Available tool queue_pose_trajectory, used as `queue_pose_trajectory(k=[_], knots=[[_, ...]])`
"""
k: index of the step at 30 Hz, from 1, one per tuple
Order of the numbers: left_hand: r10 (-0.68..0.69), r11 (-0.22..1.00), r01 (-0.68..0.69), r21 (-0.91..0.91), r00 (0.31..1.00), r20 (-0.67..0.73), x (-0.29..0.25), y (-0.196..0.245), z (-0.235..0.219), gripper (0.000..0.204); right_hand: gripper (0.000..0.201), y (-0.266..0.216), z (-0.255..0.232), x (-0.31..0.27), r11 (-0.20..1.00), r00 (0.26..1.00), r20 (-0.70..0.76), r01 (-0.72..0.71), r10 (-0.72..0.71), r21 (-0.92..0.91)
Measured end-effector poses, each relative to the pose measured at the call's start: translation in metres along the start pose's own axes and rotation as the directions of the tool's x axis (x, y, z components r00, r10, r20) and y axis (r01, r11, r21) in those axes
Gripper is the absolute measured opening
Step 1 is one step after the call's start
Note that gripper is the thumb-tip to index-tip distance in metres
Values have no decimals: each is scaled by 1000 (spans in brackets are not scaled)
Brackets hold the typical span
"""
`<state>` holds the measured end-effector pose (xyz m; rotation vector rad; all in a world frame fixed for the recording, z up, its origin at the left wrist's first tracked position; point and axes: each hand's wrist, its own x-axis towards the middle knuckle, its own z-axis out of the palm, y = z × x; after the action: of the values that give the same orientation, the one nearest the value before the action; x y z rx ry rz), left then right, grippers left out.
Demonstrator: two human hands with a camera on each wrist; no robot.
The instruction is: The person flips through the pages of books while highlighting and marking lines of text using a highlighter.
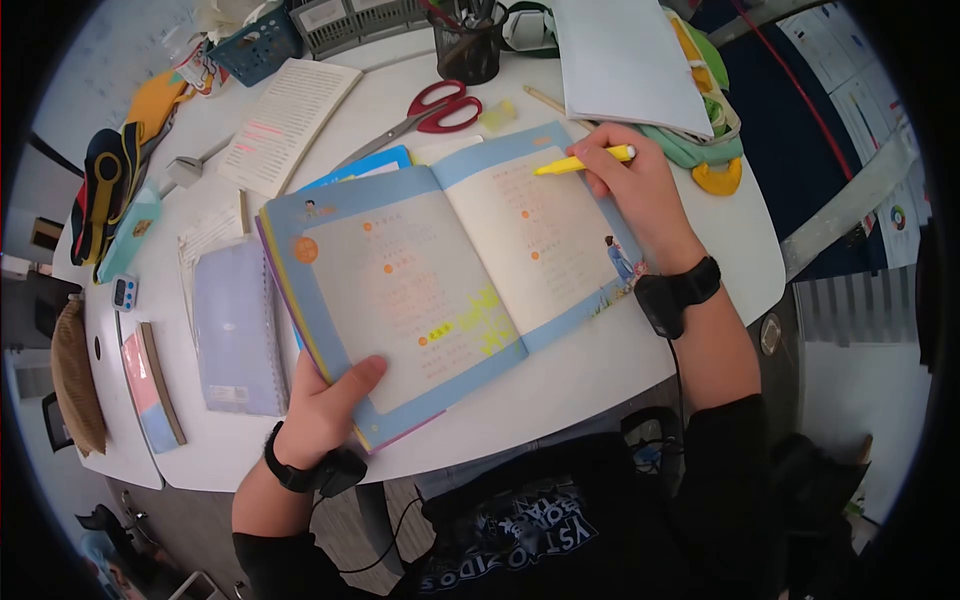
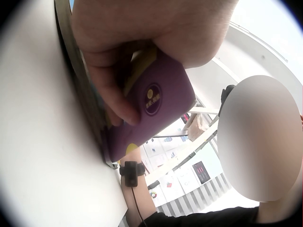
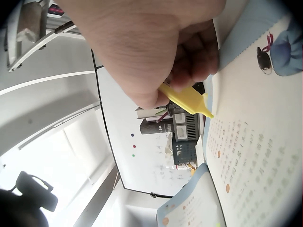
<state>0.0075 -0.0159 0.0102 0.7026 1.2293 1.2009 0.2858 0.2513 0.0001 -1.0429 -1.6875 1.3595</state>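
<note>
An open book [image 1: 420, 290] with blue page borders is tilted up over the white table. My left hand [image 1: 325, 400] grips its lower left corner, thumb on the page and fingers beneath. In the left wrist view those fingers curl against the purple back cover [image 2: 165, 90]. Yellow highlighter marks [image 1: 470, 322] show low on the left page. My right hand [image 1: 640, 185] pinches a yellow highlighter [image 1: 585, 160] above the upper right page. Seen from the right wrist, the tip of the highlighter [image 3: 189, 100] is right at the page, near the top of the printed lines.
Red-handled scissors [image 1: 445, 110] and a printed booklet [image 1: 290, 125] lie behind the book. A black mesh pen cup [image 1: 467, 50] stands at the back. To the left are a lilac spiral notebook [image 1: 238, 330] and a small blue timer [image 1: 124, 292]. White paper [image 1: 630, 70] lies back right.
</note>
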Motion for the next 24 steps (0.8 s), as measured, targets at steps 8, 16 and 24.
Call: queue_pose_trajectory(k=[8,16,24], knots=[[14,999,-14,39,1000,-3,1,-1,-1,43,19,-11,-1,-3,989,991,35,-124,127,-78],[-11,1000,10,24,1000,17,1,3,-1,42,22,-7,-1,0,996,997,27,-66,68,-54],[18,999,-20,45,999,48,0,1,-1,44,21,-10,3,-2,996,996,21,-81,81,-28]])
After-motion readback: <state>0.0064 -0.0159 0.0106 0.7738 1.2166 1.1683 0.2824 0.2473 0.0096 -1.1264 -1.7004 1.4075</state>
